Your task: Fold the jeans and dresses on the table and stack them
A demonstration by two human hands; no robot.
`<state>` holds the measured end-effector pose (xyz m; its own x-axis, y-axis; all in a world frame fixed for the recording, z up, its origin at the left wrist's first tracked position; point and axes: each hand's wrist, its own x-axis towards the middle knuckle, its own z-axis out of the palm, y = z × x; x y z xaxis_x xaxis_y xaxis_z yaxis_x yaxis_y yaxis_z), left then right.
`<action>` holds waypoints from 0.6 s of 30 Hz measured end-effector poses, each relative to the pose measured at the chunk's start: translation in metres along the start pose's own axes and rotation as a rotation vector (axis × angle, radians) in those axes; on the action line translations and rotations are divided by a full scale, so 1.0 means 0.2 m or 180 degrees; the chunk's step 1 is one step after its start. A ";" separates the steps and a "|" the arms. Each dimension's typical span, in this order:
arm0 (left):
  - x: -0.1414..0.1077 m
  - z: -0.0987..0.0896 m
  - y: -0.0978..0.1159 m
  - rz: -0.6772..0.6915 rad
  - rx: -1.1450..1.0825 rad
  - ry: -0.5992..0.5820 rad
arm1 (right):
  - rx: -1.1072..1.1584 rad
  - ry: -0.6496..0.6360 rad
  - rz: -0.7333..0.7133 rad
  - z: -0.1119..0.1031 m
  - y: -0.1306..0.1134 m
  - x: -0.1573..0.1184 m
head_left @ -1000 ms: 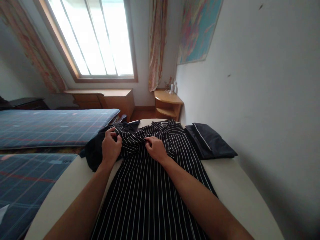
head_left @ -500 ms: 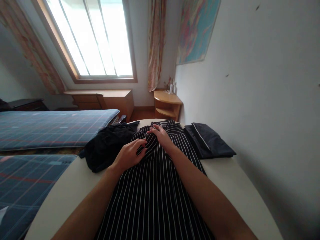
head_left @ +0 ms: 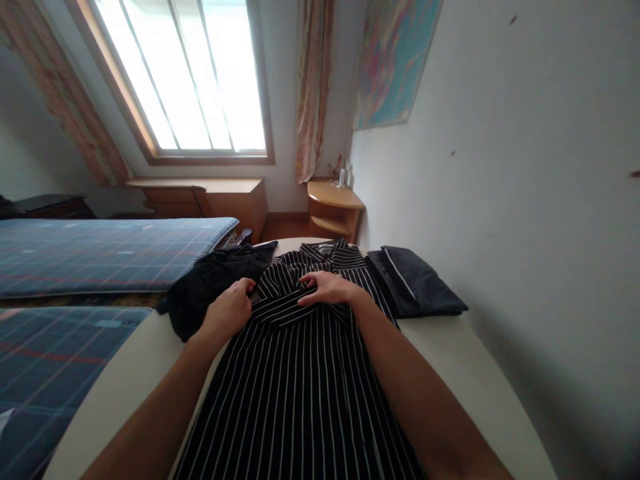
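A black shirt with white stripes (head_left: 300,387) lies lengthwise over the table (head_left: 480,373), its collar at the far end. Across its upper part runs a folded-over strip, seemingly a sleeve. My left hand (head_left: 230,310) is at the left edge of this fold, fingers curled and pinched on the striped cloth. Over the middle of the fold rests my right hand (head_left: 330,288), its thumb and fingers spread apart and touching the fabric.
Crumpled dark clothing (head_left: 205,287) lies left of the shirt, and a folded dark garment (head_left: 425,283) lies to its right. Plaid mattresses (head_left: 110,257) stand beyond the table's left side. A white wall (head_left: 540,200) runs along the right; a wooden corner shelf (head_left: 335,195) stands behind.
My left hand has moved left and toward me to the shirt's edge. My right hand has come down from near the collar, and the striped fold now lies flatter across the chest.
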<state>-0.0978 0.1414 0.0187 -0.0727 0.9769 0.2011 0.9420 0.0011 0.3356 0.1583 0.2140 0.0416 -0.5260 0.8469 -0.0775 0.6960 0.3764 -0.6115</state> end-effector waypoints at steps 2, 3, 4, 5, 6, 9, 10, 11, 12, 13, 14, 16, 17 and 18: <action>-0.04 0.02 -0.03 0.0102 -0.0042 -0.0003 | -0.0386 -0.0127 -0.0053 -0.03 -0.03 -0.03; -0.05 0.03 -0.05 0.0156 -0.0093 0.0000 | -0.0467 -0.0113 -0.0135 -0.05 -0.05 -0.04; -0.07 0.04 -0.06 0.0186 -0.0166 0.0002 | -0.0490 -0.0061 -0.0243 -0.07 -0.08 -0.06; -0.08 0.05 -0.08 0.0201 -0.0252 0.0002 | -0.0478 0.0017 -0.0368 -0.10 -0.11 -0.08; -0.09 0.06 -0.09 0.0216 -0.0341 0.0002 | -0.0454 0.0102 -0.0502 -0.12 -0.15 -0.10; -0.11 0.08 -0.10 0.0290 -0.0570 0.0057 | -0.0412 0.0220 -0.0777 -0.17 -0.25 -0.19; -0.11 0.09 -0.10 0.0325 -0.0632 0.0100 | -0.0409 0.0158 -0.0774 -0.17 -0.28 -0.22; -0.12 0.09 -0.10 0.0355 -0.0694 0.0155 | -0.0407 0.0020 -0.0724 -0.17 -0.30 -0.24; -0.12 0.10 -0.09 0.0370 -0.0752 0.0224 | -0.0409 -0.0167 -0.0638 -0.16 -0.31 -0.26; -0.13 0.11 -0.09 0.0381 -0.0805 0.0299 | -0.0414 -0.0379 -0.0535 -0.15 -0.32 -0.26; -0.13 0.12 -0.09 0.0406 -0.0858 0.0370 | -0.0415 -0.0560 -0.0448 -0.14 -0.32 -0.26; -0.14 0.14 -0.11 0.0513 -0.0999 0.0457 | -0.0430 -0.0621 -0.0376 -0.09 -0.31 -0.23; -0.15 0.14 -0.12 0.0589 -0.1084 0.0463 | -0.0447 -0.0472 -0.0382 -0.07 -0.29 -0.20; -0.15 0.15 -0.13 0.0672 -0.1171 0.0447 | -0.0459 -0.0241 -0.0384 -0.05 -0.27 -0.16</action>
<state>-0.1094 0.1185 -0.0238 0.0409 0.9090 0.4148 0.7635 -0.2962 0.5738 0.1426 0.1697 0.0843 -0.6413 0.7638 -0.0729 0.6857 0.5279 -0.5011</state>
